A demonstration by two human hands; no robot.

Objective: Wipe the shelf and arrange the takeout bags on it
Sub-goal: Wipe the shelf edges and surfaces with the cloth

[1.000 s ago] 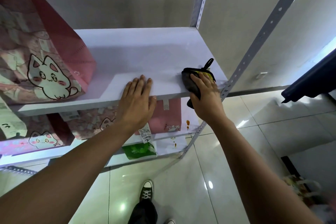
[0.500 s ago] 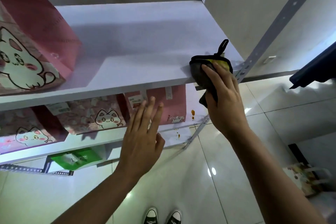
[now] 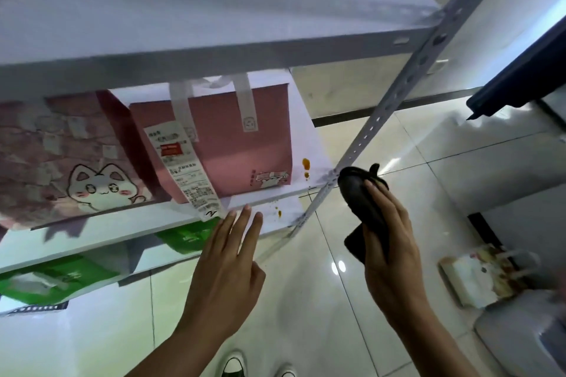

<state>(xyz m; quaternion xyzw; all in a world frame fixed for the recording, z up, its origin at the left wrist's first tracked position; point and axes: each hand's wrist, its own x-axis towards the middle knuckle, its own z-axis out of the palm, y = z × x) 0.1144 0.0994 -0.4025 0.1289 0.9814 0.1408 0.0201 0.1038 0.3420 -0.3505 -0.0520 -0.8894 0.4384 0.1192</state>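
Right hand [image 3: 387, 242] gripping the black cloth [image 3: 363, 202] and left hand [image 3: 228, 263] flat-fingered below the middle shelf [image 3: 269, 193], wiping seems underway; orange stains [image 3: 305, 166] left of the cloth need attention next.

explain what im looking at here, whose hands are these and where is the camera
There is no machine here. A person wears one wide-angle camera on the head, so you look down along their own arms at a metal shelf rack.

The left hand is open, fingers straight, reaching toward the front edge of the middle shelf. The right hand holds a dark cloth beside the rack's post, off the shelf.

On the middle shelf stand a pink bag with a long receipt hanging down its front, and a cat bag to its left. Orange stains mark the shelf at the pink bag's right. Green bags sit on the shelf below. Another bag lies on the tiled floor, and the person's shoes show at the bottom.
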